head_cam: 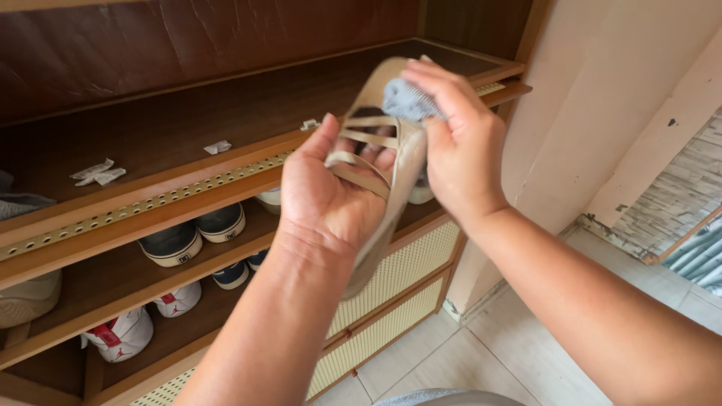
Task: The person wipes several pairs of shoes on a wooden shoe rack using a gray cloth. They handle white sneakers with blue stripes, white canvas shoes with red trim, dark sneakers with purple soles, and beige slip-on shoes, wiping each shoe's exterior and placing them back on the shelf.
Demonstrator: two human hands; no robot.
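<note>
Above the open wooden shoe cabinet, at centre frame, I log one beige strappy shoe, held sole outward, clear of the shelves. My left hand grasps it from below, fingers hooked under the straps. My right hand pinches a grey cloth against the shoe's upper edge. Top shelf: white paper scraps. Middle shelf: dark sneakers with white soles. Lower shelf: white-and-red sneakers.

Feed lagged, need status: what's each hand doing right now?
Left hand: closed on the beige strappy shoe.
Right hand: pinching a grey cloth against the shoe.
</note>
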